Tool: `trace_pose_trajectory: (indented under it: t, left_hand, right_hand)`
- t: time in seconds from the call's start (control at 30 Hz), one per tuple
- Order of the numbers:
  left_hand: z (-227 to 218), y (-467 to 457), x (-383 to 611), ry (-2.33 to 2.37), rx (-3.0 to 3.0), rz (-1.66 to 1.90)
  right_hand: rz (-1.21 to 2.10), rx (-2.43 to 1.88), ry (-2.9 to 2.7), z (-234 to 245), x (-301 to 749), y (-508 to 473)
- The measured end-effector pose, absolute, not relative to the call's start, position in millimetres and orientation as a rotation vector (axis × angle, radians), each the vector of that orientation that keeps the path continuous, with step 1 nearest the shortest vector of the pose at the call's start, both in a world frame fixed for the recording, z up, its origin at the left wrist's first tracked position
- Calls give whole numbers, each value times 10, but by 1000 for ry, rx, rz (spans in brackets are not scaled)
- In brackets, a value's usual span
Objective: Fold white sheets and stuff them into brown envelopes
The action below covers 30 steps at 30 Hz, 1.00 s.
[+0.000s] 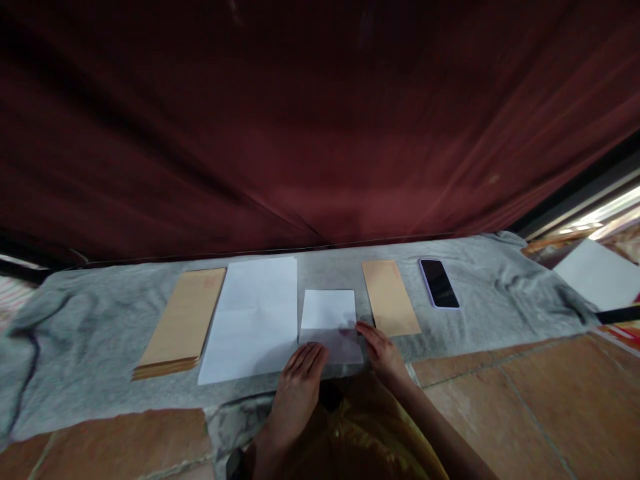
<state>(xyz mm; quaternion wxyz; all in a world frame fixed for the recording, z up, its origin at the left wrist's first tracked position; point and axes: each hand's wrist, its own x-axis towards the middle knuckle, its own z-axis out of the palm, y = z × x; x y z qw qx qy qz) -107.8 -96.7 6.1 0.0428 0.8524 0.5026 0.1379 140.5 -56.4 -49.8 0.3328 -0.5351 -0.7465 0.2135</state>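
Observation:
A small folded white paper (330, 317) lies on a grey cloth (100, 320) spread over the floor. My left hand (299, 387) rests flat with its fingers stretched out, their tips at the paper's near left corner. My right hand (381, 350) lies at the paper's near right edge, fingers extended and touching it. Just left of the folded paper is a stack of white sheets (255, 317), and further left a pile of brown envelopes (185, 320). A single brown envelope (390, 297) lies right of my right hand.
A dark phone (439, 283) lies face up on the cloth at the right. A dark red curtain (300, 133) hangs behind the cloth. Reddish floor tiles (525, 393) lie in front. More white paper (597, 273) sits at the far right.

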Motion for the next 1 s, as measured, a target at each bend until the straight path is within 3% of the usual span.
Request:
trace_pose_trajectory:
  t: [0.43, 0.7, 1.0]
  left_hand:
    - [237, -1052, -966, 1492, 2573, 341]
    - [65, -751, -1426, 1706, 2136, 777]
    - [-170, -437, -1346, 1817, 1674, 861]
  right_hand:
    - [407, -1489, -2061, -506, 1280, -584]
    - [414, -1641, -2081, -459, 1269, -497]
    - [305, -1868, -1984, -449, 1172, -408]
